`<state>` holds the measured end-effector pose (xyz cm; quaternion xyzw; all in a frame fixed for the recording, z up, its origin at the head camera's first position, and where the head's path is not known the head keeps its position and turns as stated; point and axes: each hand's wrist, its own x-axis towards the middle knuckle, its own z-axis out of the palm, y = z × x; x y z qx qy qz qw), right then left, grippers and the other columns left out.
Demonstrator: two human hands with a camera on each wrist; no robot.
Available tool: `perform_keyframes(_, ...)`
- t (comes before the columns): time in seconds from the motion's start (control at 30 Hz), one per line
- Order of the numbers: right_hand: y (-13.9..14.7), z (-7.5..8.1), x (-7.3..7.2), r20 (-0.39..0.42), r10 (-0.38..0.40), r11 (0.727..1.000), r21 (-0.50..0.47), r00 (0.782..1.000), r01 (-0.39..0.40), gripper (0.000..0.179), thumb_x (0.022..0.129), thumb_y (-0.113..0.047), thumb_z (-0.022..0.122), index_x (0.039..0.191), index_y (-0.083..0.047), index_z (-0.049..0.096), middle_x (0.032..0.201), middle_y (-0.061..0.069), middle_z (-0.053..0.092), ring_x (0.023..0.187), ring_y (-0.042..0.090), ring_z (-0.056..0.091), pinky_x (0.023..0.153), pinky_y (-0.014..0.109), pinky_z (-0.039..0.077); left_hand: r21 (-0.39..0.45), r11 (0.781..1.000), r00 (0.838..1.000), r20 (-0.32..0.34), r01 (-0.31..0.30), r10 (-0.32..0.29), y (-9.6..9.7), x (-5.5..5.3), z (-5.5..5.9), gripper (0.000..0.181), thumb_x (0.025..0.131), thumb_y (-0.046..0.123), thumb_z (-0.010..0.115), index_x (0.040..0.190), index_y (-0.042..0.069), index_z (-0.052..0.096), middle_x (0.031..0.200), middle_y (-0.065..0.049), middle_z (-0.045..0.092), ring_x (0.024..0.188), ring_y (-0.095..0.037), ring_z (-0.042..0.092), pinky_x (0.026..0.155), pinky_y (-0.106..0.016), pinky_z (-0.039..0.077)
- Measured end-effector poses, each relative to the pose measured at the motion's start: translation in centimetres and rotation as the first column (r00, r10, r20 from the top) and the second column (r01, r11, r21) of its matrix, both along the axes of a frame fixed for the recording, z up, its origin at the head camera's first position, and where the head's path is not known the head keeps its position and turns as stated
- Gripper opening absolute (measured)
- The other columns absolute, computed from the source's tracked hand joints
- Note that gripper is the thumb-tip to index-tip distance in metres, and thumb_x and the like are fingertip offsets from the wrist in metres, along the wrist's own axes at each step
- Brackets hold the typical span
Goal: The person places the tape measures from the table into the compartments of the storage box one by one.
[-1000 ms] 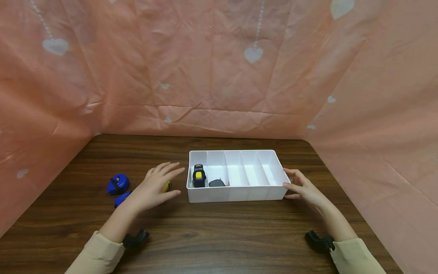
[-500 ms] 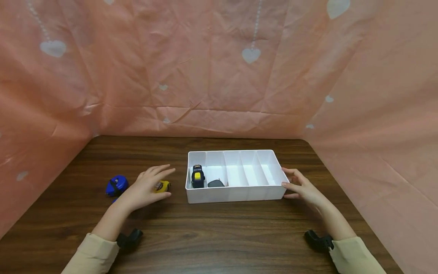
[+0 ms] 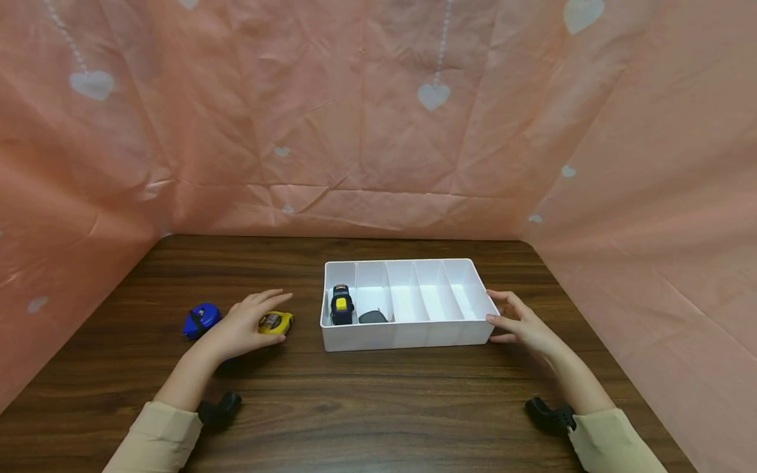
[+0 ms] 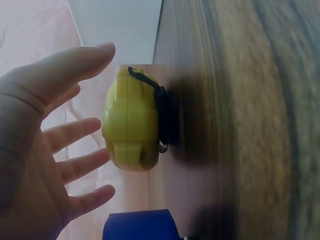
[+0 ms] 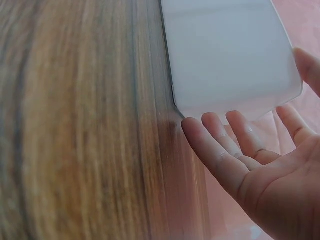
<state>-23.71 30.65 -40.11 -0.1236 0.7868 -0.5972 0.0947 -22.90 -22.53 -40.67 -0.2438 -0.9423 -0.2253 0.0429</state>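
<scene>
A yellow tape measure with a black strap lies on the table. My left hand is over and beside it, thumb and fingers spread; in the left wrist view the tape measure shows between thumb and fingers, ungripped. My right hand touches the right end of a white divided box, its thumb at the front corner of the rim. In the right wrist view the fingertips rest against the box's end, fingers fairly straight. A black tape measure with a yellow button stands in the leftmost compartment.
A dark grey object, partly hidden by the front wall, lies in the second compartment. Left of my left hand is a blue tape measure. A blue item also shows low in the left wrist view. A pink curtain borders the table.
My left hand has moved left and slightly down, uncovering more of the yellow tape measure and covering the nearer blue one. The right hand keeps its place at the box.
</scene>
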Motion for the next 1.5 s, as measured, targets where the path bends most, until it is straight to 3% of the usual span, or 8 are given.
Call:
perform_keyframes(0.37,0.0,-0.1,0.0,-0.002,0.003,1.0,-0.001,1.0,-0.003,0.06,0.097,-0.012,0.057,0.145,0.002,0.024,0.126,0.034,0.036,0.1,0.025,0.057,0.079,0.051,0.051,0.021,1.0,0.998,0.058,0.005,-0.007,-0.6,-0.1,-0.3,0.076,0.08,0.026,0.079,0.145,0.009,0.042,0.141,-0.021,0.042,0.124,-0.046,0.042,0.094,-0.065,0.034)
perform_keyframes(0.7,-0.1,0.0,0.0,0.002,-0.004,1.0,0.0,1.0,0.004,0.06,0.096,-0.012,0.058,0.144,0.002,0.024,0.125,0.033,0.037,0.098,0.022,0.057,0.079,0.051,0.051,0.037,0.999,0.993,0.121,0.006,-0.01,-0.8,-0.1,-0.3,0.077,0.08,0.025,0.079,0.143,0.002,0.042,0.139,-0.024,0.044,0.126,-0.045,0.04,0.098,-0.061,0.033)
perform_keyframes(1.0,0.0,0.0,0.0,0.0,0.003,1.0,0.001,1.0,-0.003,0.06,0.097,-0.013,0.058,0.144,0.003,0.024,0.126,0.032,0.037,0.099,0.021,0.057,0.079,0.051,0.051,0.024,1.0,0.991,0.135,-0.005,0.002,-1.0,-0.3,-0.6,0.076,0.077,0.03,0.081,0.138,-0.001,0.048,0.136,-0.026,0.046,0.121,-0.046,0.044,0.094,-0.06,0.037)
perform_keyframes(1.5,-0.1,0.1,0.0,0.005,-0.006,1.0,-0.001,1.0,0.006,0.06,0.096,-0.013,0.058,0.143,0.003,0.024,0.126,0.033,0.035,0.099,0.023,0.056,0.079,0.052,0.051,0.046,0.999,0.992,0.12,0.022,-0.027,-1.2,-0.7,-0.9,0.064,0.077,0.028,0.081,0.129,-0.001,0.057,0.129,-0.022,0.053,0.113,-0.039,0.052,0.089,-0.053,0.043)
